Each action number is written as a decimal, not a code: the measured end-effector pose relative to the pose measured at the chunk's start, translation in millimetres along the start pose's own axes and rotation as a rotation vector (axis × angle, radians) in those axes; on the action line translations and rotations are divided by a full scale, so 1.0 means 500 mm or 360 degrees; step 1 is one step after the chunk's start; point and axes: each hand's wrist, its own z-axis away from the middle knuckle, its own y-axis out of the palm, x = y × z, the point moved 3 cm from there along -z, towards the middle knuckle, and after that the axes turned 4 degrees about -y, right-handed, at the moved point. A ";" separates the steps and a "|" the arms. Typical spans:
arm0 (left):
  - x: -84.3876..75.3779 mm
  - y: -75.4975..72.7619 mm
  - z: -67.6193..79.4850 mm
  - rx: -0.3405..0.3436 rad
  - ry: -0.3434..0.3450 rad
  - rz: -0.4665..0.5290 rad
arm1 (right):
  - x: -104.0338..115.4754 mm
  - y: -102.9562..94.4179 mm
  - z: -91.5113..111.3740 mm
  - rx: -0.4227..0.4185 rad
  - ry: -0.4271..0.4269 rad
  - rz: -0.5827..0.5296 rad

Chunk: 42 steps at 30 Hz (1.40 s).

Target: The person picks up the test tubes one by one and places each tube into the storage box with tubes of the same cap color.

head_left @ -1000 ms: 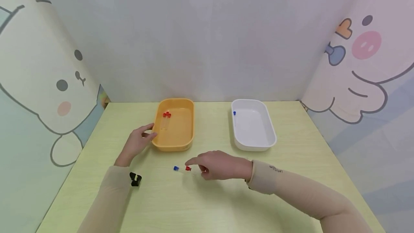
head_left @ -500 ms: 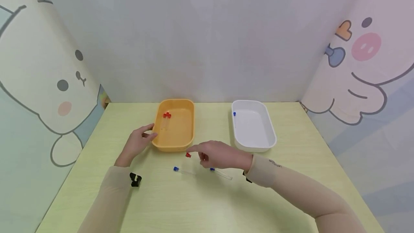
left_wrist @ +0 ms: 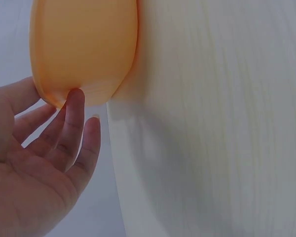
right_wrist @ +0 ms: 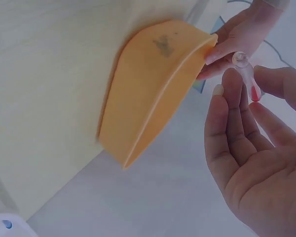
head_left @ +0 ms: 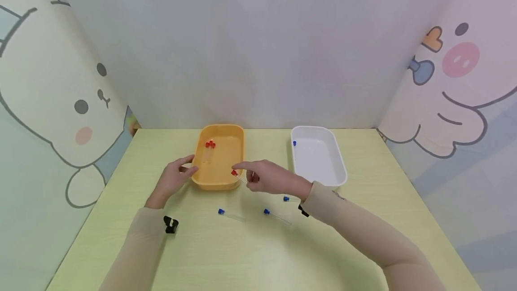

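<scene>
My left hand (head_left: 171,181) holds the left rim of the orange tray (head_left: 224,158), thumb and fingers on its edge; the left wrist view shows fingertips against the tray's wall (left_wrist: 84,44). My right hand (head_left: 270,176) pinches a clear test tube with a red cap (head_left: 234,173) between thumb and fingers, over the tray's front right corner. In the right wrist view the tube (right_wrist: 245,74) tilts, its rounded end towards the camera and its red cap away. Several red-capped test tubes (head_left: 210,144) lie inside the orange tray, towards its left side.
A white tray (head_left: 321,160) stands to the right, with a blue-capped tube (head_left: 294,143) along its left wall. On the pale table (head_left: 226,255) lie blue-capped test tubes: one at left (head_left: 221,212), one mid-table (head_left: 267,212) and one by the right sleeve (head_left: 286,199).
My right hand has lifted the red-capped tube from the table and carried it away from me to the orange tray, uncovering two blue-capped tubes. The left hand has stayed at the tray.
</scene>
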 end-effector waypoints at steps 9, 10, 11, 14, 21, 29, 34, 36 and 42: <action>0.000 -0.001 0.001 -0.0005 0.0010 -0.0005 | -0.012 -0.019 -0.037 -0.0101 0.0013 -0.0158; 0.000 -0.001 0.001 -0.0006 0.0012 -0.0005 | -0.013 -0.020 -0.042 -0.0114 0.0013 -0.0163; 0.001 -0.001 0.001 -0.0006 0.0014 -0.0004 | -0.014 -0.021 -0.047 -0.0126 0.0013 -0.0164; 0.001 -0.002 0.000 -0.0008 0.0016 -0.0004 | -0.017 -0.024 -0.064 -0.0161 0.0029 -0.0162; 0.002 -0.002 0.000 -0.0003 0.0002 -0.0001 | -0.023 -0.039 -0.101 -0.0243 0.0114 -0.0198; 0.005 -0.002 -0.001 -0.0006 0.0005 0.0013 | -0.034 -0.056 -0.148 -0.0358 0.0161 -0.0252; 0.005 -0.003 -0.001 -0.0005 -0.0006 0.0023 | -0.035 -0.062 -0.176 -0.0374 0.0216 -0.0296; 0.004 -0.004 -0.001 -0.0006 -0.0008 0.0022 | -0.036 -0.063 -0.187 -0.0374 0.0247 -0.0328; 0.003 -0.002 0.001 0.0001 0.0004 0.0020 | -0.039 -0.069 -0.220 -0.0370 0.0311 -0.0375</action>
